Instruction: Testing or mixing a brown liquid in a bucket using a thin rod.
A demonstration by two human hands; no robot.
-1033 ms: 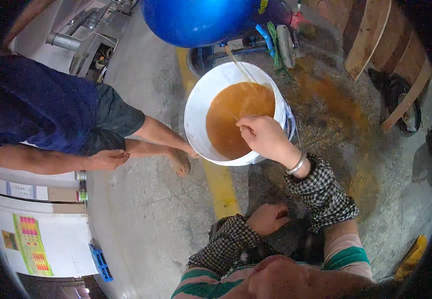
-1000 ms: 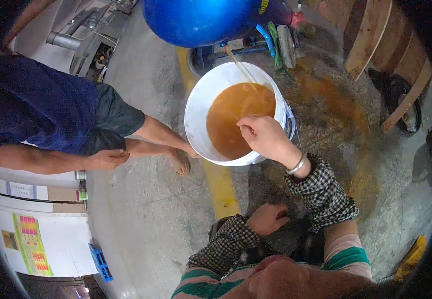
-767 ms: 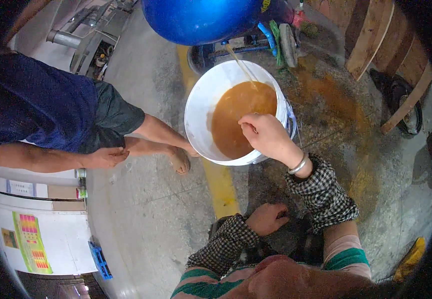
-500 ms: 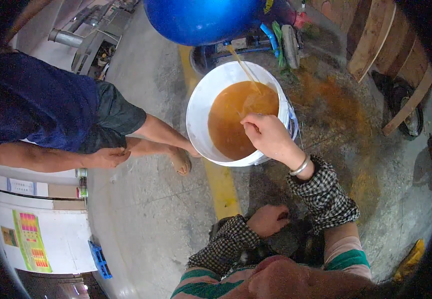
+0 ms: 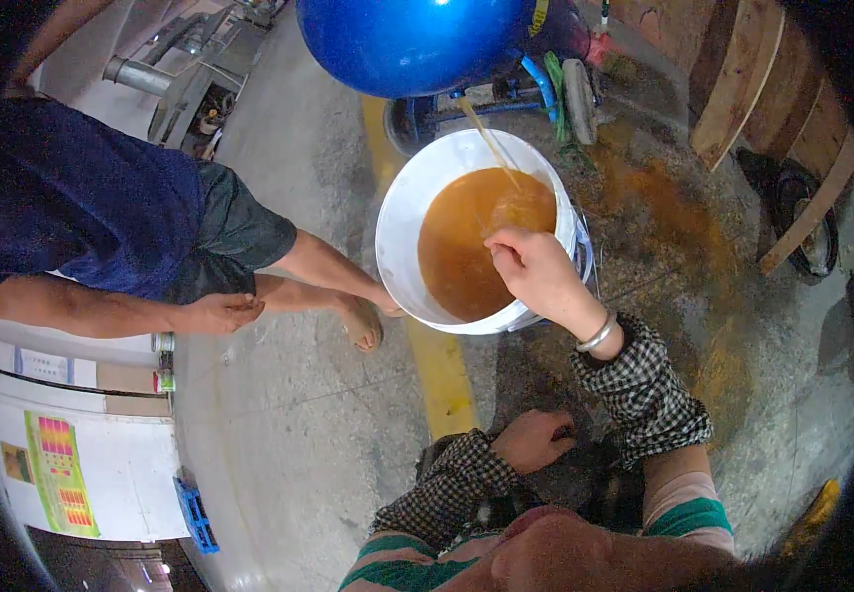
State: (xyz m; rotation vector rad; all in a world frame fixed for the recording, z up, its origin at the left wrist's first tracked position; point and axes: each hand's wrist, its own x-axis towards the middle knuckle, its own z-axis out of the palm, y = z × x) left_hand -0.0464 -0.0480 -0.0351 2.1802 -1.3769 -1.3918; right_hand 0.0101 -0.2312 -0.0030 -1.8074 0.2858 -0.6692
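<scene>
The white bucket (image 5: 399, 222), with orange-brown liquid (image 5: 452, 247) inside, is directly in front of the person, near the yellow floor stripe (image 5: 435, 370). Just beyond the bucket is a rounded blue tank (image 5: 407, 44), and a thin stream (image 5: 486, 140) falls from it into the bucket. The right hand (image 5: 545, 278) is over the bucket's near right rim, fingers bent, thumb close to the forefinger; I cannot tell whether they pinch something. The left hand (image 5: 533, 441), loosely curled, is between the bucket and the person's body; its grip is unclear. A co-worker (image 5: 87, 197) is left of the bucket.
</scene>
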